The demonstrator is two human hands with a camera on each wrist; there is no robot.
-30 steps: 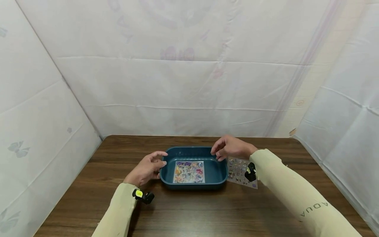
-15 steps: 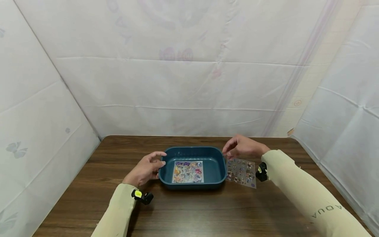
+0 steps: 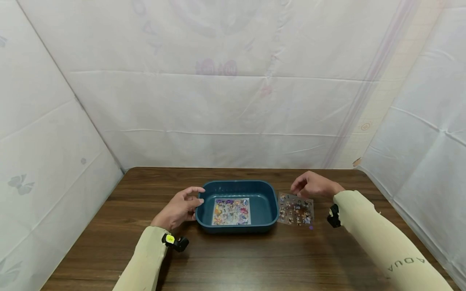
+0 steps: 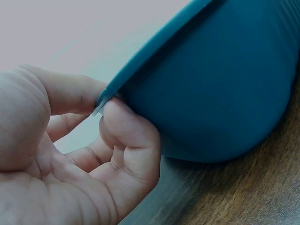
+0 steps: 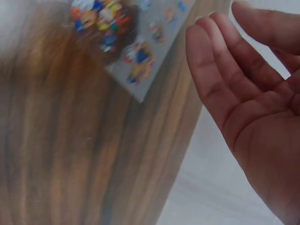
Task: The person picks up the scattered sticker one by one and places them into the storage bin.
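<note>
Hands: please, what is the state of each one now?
Left hand: pinches the rim of the blue tray.
Right hand: open, holds nothing, above the sticker sheet.

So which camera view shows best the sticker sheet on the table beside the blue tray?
The head view: the whole sticker sheet lies flat, right of the tray. The right wrist view shows only a blurred corner; the left wrist view shows none.

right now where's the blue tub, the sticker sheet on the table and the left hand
blue tub [image 3: 271, 190]: head view, bare right rim.
sticker sheet on the table [image 3: 295, 211]: head view, middle of the clear sheet, right of the tub.
left hand [image 3: 177, 209]: head view, back of the hand; its fingers grip the tub's left rim.
</note>
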